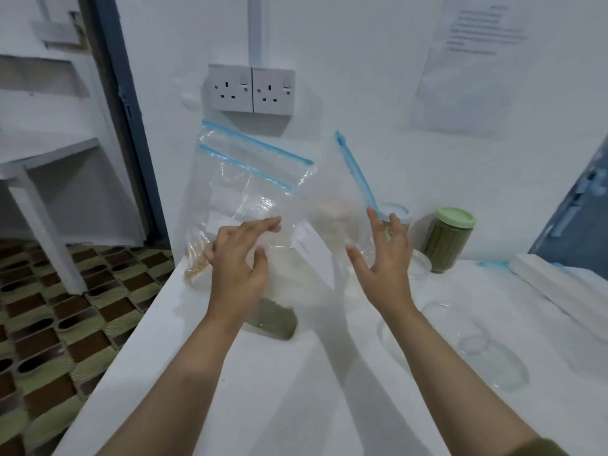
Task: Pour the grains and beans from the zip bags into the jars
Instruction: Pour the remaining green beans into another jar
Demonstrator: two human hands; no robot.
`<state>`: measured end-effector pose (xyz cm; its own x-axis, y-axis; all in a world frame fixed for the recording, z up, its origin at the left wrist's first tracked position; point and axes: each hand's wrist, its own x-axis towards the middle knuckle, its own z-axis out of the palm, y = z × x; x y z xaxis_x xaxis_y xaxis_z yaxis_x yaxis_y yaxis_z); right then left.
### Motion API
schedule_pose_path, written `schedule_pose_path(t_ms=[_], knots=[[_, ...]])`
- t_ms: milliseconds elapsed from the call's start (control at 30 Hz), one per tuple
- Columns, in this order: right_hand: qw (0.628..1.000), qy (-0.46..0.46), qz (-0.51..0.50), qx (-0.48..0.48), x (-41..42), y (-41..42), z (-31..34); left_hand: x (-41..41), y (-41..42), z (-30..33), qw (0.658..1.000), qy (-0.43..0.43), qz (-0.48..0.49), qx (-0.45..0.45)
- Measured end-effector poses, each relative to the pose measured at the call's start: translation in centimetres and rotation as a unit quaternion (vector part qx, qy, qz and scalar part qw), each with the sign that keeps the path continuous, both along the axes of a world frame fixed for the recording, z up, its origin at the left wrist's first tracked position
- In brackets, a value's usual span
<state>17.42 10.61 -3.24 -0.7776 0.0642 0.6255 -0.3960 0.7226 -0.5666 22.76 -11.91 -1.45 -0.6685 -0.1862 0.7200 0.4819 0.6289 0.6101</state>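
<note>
Zip bags point(250, 179) with blue seals lean against the white wall at the back of the tabletop point(296, 390), and another clear zip bag point(339, 205) with pale grains stands tilted between the two hands. The left hand point(240, 264) hovers with fingers spread and relaxed, fingertips at the plastic (whether they touch it is unclear). The right hand point(385, 255) is likewise spread, straight fingers against the bag's side. Just behind it stand a jar with a pale lid point(396, 217) and a green-lidded jar point(449, 238) of greenish beans. Empty clear jars point(473, 340) lie to the right. A double wall socket point(251, 88) sits above
</note>
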Motion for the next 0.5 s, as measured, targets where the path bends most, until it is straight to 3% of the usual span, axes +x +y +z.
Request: schedule_pose_path(t_ms=[267,500], knots=[[0.994,0.022,0.093,0.050,-3.7,1.0,4.2,0.8,0.6,-0.3,0.998,-0.008,-0.017,0.054],[0.982,0.046,0.173,0.067,-1.5,0.2,4.9,0.1,-1.4,-0.6,0.999,-0.013,0.034,0.022]])
